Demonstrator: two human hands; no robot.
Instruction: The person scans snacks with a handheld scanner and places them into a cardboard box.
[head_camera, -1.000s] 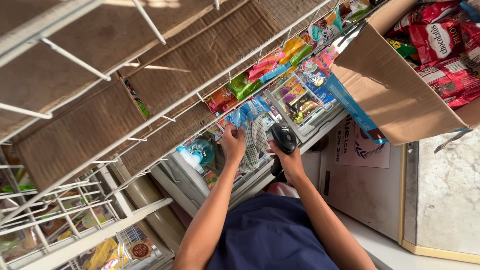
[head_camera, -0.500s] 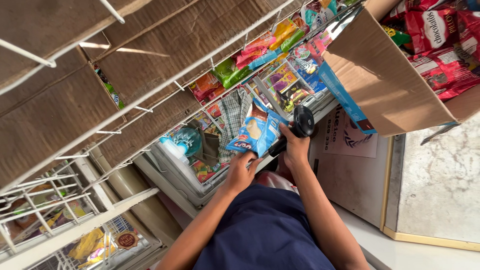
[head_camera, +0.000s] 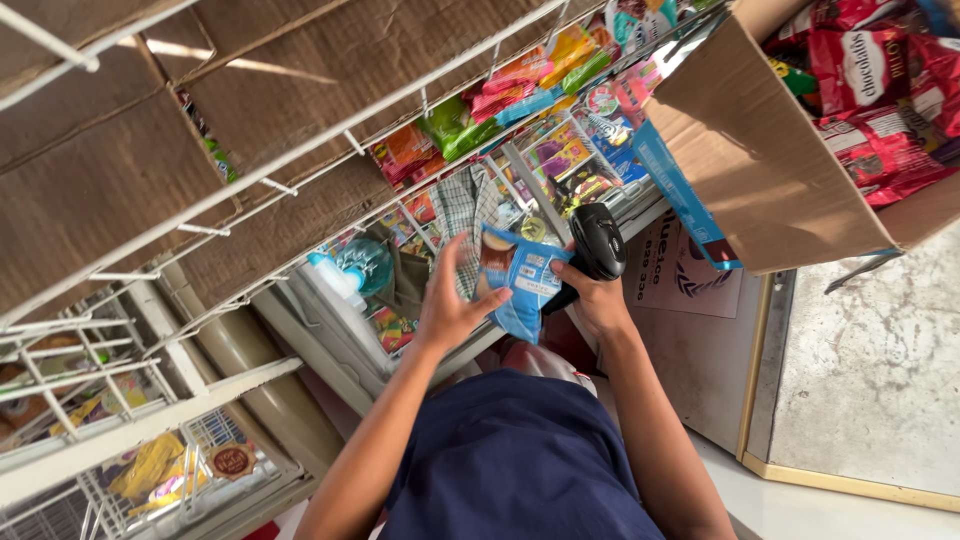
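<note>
Shelving: white wire rack (head_camera: 270, 185) lined with brown cardboard sheets (head_camera: 300, 60)
Upper right: open brown cardboard box (head_camera: 760, 160) holding red snack bags (head_camera: 880, 100)
Rack contents: green snack packet (head_camera: 450, 125); clear plastic bottle (head_camera: 365, 262)

You've got 1 blue snack packet (head_camera: 520, 282) in your left hand (head_camera: 447, 305), 1 black handheld scanner (head_camera: 594, 246) in your right hand (head_camera: 598, 298), 1 open cardboard box (head_camera: 760, 160) w/ red bags, 1 plastic bottle (head_camera: 352, 268).
</note>
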